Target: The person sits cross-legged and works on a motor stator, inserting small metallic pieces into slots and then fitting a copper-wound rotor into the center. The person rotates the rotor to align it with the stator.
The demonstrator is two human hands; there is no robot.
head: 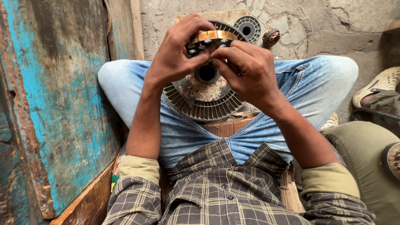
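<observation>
**Both hands pinch a brass-coloured ring above a finned metal disc in a tight corner**

The left hand (175, 52) and the right hand (248, 71) meet at chest height over the lap, both closed on a brass-coloured ring fitted with small steel rollers (211, 38). The left grip wraps the ring's left end, with the thumb under it and the fingers over the top; the right grip presses in from the right with fingertips together on its lower edge. The ring is held just above a round grey metal disc with radial fins and a central hole (204, 93), which rests tilted between the knees on the blue denim jeans (308, 89).

Room is narrow. A worn wooden panel with peeling turquoise paint (54, 108) stands hard against the left knee and leaves no gap that side. To the right, another person's olive-green trouser leg (366, 146) lies close to the right forearm, with a pale sandal (381, 85) beyond it. Ahead, past the knees, there is open floor.

That floor is cracked grey concrete (316, 25). On it, just beyond the disc, lie a smaller grey slotted wheel (247, 28) and a small copper-wound part (271, 37). Brown cardboard (227, 125) shows under the lap.
</observation>
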